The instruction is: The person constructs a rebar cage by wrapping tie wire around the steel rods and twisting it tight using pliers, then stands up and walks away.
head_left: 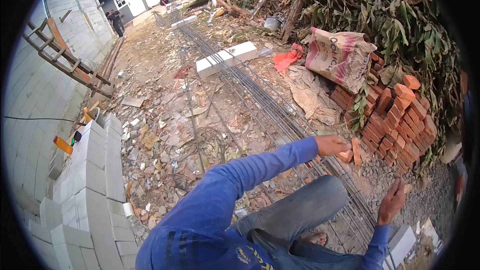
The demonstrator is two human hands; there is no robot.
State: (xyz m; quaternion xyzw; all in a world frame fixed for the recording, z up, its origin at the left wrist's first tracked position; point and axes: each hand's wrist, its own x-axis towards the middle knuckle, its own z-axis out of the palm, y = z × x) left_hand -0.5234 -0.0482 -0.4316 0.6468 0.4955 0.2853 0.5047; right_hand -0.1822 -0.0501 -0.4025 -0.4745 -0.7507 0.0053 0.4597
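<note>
My left hand is over the long bundle of steel bars, its fingers curled together; what it holds, if anything, is too small to make out. A loose red brick stands just beyond its fingertips. To the lower right, my right hand is held above the gravel beside the bars, fingers pressed together and bent; nothing in it can be made out. The bars pass beside my bent knee and rest across a white block.
A stack of red bricks lies at the right, with a printed sack beside it. Grey block walling stands at the left, near a wooden ladder. Rubble covers the ground. A person stands in the background.
</note>
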